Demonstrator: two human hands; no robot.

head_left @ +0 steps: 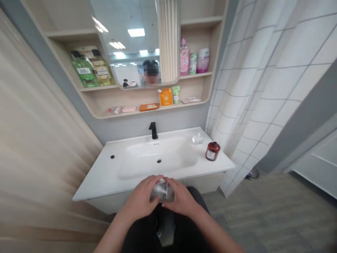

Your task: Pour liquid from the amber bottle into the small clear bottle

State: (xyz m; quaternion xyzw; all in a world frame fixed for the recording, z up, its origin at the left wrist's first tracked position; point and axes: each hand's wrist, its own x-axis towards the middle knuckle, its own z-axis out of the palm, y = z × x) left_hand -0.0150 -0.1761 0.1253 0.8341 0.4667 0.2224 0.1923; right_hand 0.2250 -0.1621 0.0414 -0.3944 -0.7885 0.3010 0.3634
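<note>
Between my two hands, just in front of the sink's front edge, is a clear transparent container (pixel 161 189). My left hand (pixel 143 196) wraps round its left side, fingers over the top and thumb below. From the right, my right hand (pixel 181 197) grips the other side in the same way. The container's exact kind does not show, as my fingers cover much of it. On the right of the counter stand a dark red-brown bottle (pixel 212 151) with a white label and, behind it, a small clear bottle or box (pixel 197 138).
A white sink (pixel 158 167) with a black faucet (pixel 153 130) lies ahead. Above it, a mirror cabinet (pixel 105 114) holds several bottles, an orange pouch (pixel 166 97) and a green tube (pixel 176 94). A white checked curtain (pixel 244 105) hangs at right, a beige one (pixel 39 140) at left.
</note>
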